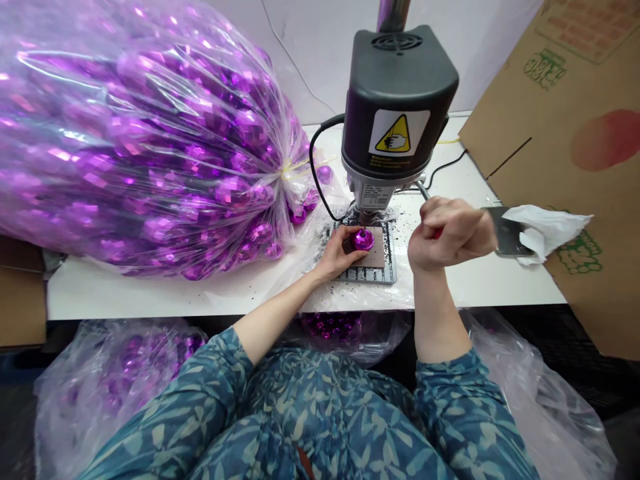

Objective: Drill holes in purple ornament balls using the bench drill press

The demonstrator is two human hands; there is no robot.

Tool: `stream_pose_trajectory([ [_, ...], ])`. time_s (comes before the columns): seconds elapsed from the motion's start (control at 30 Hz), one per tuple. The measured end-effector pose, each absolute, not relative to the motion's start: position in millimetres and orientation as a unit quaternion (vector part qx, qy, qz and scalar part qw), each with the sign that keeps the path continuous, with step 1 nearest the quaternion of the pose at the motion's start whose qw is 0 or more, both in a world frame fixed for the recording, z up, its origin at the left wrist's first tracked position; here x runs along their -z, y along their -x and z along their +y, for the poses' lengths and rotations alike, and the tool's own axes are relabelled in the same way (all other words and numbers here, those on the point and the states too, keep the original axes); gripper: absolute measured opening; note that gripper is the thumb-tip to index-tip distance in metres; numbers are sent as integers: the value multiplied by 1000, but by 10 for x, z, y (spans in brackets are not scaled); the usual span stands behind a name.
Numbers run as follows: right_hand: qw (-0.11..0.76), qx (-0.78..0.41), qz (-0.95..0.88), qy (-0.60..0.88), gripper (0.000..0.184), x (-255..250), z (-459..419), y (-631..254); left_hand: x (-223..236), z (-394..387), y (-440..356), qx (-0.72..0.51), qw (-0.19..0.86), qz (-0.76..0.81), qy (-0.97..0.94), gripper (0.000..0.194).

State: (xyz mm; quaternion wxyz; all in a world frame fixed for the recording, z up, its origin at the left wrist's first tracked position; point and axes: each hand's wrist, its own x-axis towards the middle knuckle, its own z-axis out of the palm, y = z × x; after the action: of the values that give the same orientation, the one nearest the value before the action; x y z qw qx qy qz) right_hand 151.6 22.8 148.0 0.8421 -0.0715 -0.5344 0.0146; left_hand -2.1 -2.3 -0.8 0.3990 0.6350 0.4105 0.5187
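Note:
My left hand (341, 254) grips a shiny purple faceted ball (363, 239) between thumb and fingers. The ball rests on a brown board (374, 257) on the metal base (390, 275) of a drill press (400, 107). The chuck (367, 218) is right above the ball; whether the bit has entered it I cannot tell. My right hand (447, 233) is closed around the drill press lever (423, 191), with a bit of red showing between the fingers.
A big clear bag (150, 147) of purple balls, tied at its neck, fills the left of the white table (200, 297). Loose balls (325, 175) lie beside it. Cardboard (560, 167) stands at right, near a phone (506, 230) and white tissue (545, 230). More bagged balls (333, 325) sit below the edge.

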Motion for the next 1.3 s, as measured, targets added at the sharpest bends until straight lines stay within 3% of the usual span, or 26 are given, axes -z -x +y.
stream_pose_trajectory([
  [0.13,826,-132,-495,233,58,-1970,198,-1472,-37,-38,-3,-529,378,439,-620,52],
  [0.27,803,-179,-499,271,67,-2271,264,-1467,-230,-366,83,-521,292,478,-644,43],
  [0.33,804,-190,-503,254,65,-2285,289,-1477,-330,-676,181,-460,286,426,-724,39],
  [0.43,813,-191,-500,230,61,-2241,294,-1486,-393,-1155,346,-275,279,329,-859,39],
  [0.53,819,-184,-495,225,60,-2221,280,-1480,-373,-1356,504,-162,250,296,-908,48],
  [0.6,819,-183,-493,229,60,-2225,273,-1474,-365,-1225,607,-181,258,304,-899,47],
  [0.67,817,-183,-493,237,60,-2231,269,-1470,-387,-890,698,-235,242,368,-866,29],
  [0.73,816,-184,-492,241,59,-2233,268,-1470,-437,-431,754,-265,164,489,-815,21],
  [0.8,818,-185,-490,238,59,-2228,267,-1473,-494,46,751,-242,70,610,-751,30],
  [0.9,817,-186,-490,242,58,-2218,260,-1481,-536,619,650,-181,13,726,-663,41],
  [1.0,813,-186,-493,248,58,-2210,253,-1481,-486,961,561,-207,24,768,-605,33],
  [1.17,826,-180,-486,221,56,-2203,253,-1466,-323,1211,664,-392,125,716,-564,18],
  [1.3,822,-179,-492,225,58,-2198,250,-1463,-275,1177,759,-422,190,674,-576,11],
])
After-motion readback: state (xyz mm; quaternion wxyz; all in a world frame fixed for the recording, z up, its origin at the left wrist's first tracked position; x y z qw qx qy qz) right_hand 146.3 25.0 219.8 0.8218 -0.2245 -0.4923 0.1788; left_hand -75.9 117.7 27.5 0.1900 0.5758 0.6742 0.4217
